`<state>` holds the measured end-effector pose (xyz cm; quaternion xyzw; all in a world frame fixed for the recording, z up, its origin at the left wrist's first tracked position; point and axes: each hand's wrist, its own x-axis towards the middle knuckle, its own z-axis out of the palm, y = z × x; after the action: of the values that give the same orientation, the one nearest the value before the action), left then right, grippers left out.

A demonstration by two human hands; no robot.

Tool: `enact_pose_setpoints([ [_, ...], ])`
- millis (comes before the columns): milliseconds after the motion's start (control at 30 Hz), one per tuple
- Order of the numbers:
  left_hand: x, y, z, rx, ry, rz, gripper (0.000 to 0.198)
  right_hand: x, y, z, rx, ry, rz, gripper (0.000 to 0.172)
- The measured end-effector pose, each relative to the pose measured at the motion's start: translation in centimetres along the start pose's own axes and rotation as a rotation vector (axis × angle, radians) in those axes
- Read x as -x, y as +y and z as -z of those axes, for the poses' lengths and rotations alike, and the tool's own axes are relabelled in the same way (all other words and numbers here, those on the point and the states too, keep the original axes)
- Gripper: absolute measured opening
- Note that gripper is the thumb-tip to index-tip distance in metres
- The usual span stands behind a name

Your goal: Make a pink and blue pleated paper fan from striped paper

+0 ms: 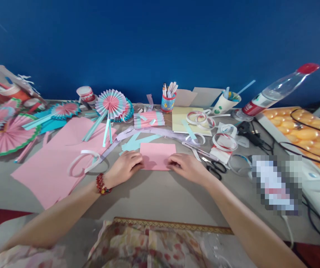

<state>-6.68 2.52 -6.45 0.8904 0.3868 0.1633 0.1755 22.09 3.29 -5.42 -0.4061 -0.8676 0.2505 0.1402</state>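
Observation:
A small pink sheet of paper (pixel 157 155) lies flat on the grey table (pixel 154 193) in front of me. My left hand (pixel 125 165) has its fingers curled and pressed on the sheet's left edge; a red bead bracelet circles that wrist. My right hand (pixel 187 167) pinches the sheet's right edge with bent fingers. Both hands rest low on the table, one at each side of the paper.
Large pink sheets (pixel 56 160) lie at left with folded paper fans (pixel 111 104) and pinwheels. Scissors (pixel 210 163), tape rolls (pixel 224 141), a pen cup (pixel 168 101), a tilted plastic bottle (pixel 277 91) and black cables (pixel 313 149) crowd the right side.

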Motion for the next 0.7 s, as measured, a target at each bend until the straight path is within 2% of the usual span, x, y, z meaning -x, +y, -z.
enact_pose_setpoints([
  [233,0.11,-0.05,0.04,0.003,0.004,0.004,0.022,-0.14,0.00,0.36,-0.069,-0.021,-0.001,0.009],
  [700,0.07,0.10,0.16,0.006,-0.010,0.011,0.023,-0.10,-0.13,0.20,-0.049,-0.028,-0.017,0.011],
])
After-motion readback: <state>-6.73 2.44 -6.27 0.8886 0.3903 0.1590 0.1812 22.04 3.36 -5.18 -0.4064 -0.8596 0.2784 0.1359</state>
